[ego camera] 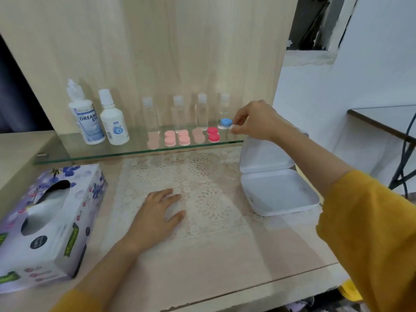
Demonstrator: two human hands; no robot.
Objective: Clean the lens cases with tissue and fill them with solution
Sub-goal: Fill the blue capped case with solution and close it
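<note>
fetching step: seemingly pinching the blue lens case at the right end of the glass shelf with the right hand, left hand flat, fingers open, below it; next, reaching the tissue box.

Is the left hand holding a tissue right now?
No, the left hand lies open and flat on the lace mat, holding nothing; the right hand pinches the blue lens case.

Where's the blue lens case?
Head view: the blue lens case is at the glass shelf's right end, beside the red case, pinched by the right hand.
</note>
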